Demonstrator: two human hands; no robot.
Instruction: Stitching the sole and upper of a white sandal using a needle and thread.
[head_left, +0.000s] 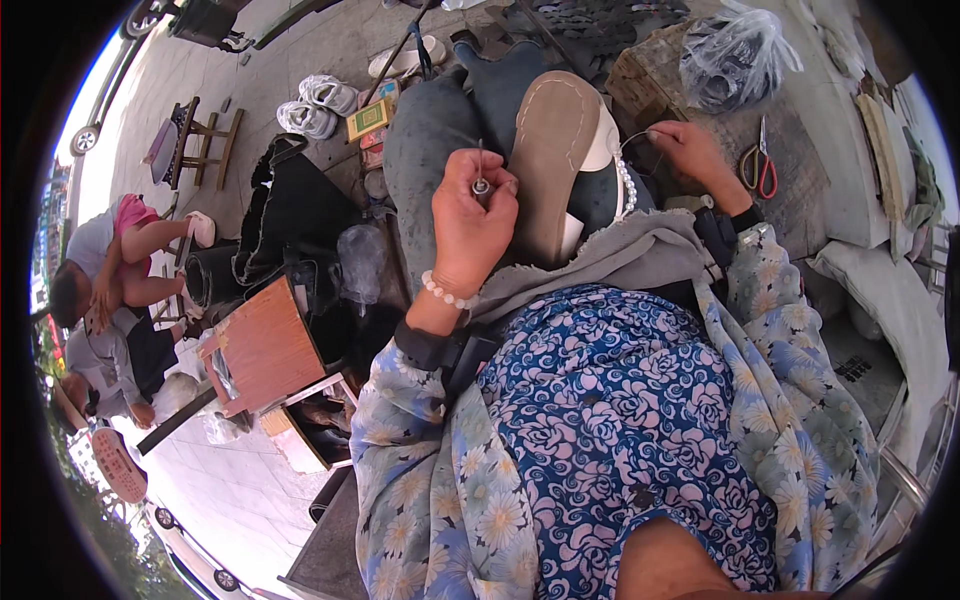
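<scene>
A sandal (552,150) lies across my lap with its tan sole turned up. A line of pale stitches follows the sole's edge, and a white strap with pearl-like beads (627,188) shows at its right side. Just left of the sole, my left hand (474,215) is closed round an awl (481,184), whose thin metal point sticks up past the fingers. To the right of the sandal, my right hand (690,152) pinches a thin thread (630,138) that runs toward the strap. A grey cloth (610,255) covers part of my lap below the sandal.
Red-handled scissors (760,165) lie right of my right hand, near a plastic bag (735,60) and a wooden block (650,75). White shoes (318,105), black material (290,205) and a wooden box (262,345) stand to the left. Two people sit further left.
</scene>
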